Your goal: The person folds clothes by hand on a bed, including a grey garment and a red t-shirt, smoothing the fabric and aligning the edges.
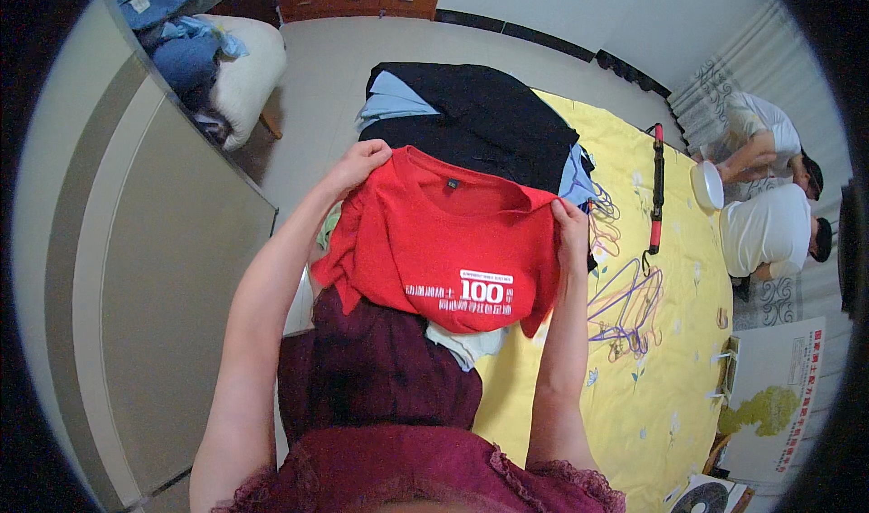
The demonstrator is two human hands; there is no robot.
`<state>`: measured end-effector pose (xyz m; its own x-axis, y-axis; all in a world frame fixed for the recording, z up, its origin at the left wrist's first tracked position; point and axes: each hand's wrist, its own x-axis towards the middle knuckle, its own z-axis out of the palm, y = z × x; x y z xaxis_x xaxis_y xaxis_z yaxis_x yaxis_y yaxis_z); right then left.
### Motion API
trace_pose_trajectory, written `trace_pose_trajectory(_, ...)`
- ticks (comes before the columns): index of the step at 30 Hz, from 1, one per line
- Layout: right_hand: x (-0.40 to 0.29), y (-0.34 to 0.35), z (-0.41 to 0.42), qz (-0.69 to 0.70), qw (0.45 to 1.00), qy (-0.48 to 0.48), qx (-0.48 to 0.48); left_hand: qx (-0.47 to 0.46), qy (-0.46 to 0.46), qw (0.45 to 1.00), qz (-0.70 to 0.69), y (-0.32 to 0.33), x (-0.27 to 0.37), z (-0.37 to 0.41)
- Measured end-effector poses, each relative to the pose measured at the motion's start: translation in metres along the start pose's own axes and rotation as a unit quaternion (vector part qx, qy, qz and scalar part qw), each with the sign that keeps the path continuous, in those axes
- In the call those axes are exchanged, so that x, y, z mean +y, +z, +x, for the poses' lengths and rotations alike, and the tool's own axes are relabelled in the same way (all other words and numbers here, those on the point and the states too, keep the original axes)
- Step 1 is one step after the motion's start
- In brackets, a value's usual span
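Observation:
A red short-sleeved T-shirt (pixel 387 241) hangs spread between my two hands, its neckline facing away from me and white print near its lower part. My left hand (pixel 366 157) pinches one shoulder of it. The other shoulder is gripped by my right hand (pixel 570 218). Just beyond the shirt lies a pile of black clothing (pixel 468 106), with folded light blue cloth (pixel 394 99) showing at its side. Some white cloth (pixel 468 343) peeks out beneath the shirt's hem. The shirt hides part of the bed below.
A yellow flowered sheet (pixel 652 391) covers the bed. On it are several wire hangers (pixel 628 309) and a red-and-black rod (pixel 656 187). Two people in white tops (pixel 767 231) are at the far right, near a white bowl (pixel 707 185). A cabinet panel (pixel 183 241) stands on my left.

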<state>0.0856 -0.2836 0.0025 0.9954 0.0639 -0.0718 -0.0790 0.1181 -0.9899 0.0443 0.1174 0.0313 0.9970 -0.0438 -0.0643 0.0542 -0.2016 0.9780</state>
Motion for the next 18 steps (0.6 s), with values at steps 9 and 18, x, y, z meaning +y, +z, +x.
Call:
trace_pose_trajectory(9,0.046,0.013,0.106,-0.219,0.966,-0.072,0.113,0.158,0.034,0.974,0.156,0.004,-0.074,0.106)
trace_pose_trajectory(18,0.049,0.025,0.216,-0.473,0.857,-0.107,0.175,0.217,0.003,0.952,0.216,0.005,-0.082,0.196)
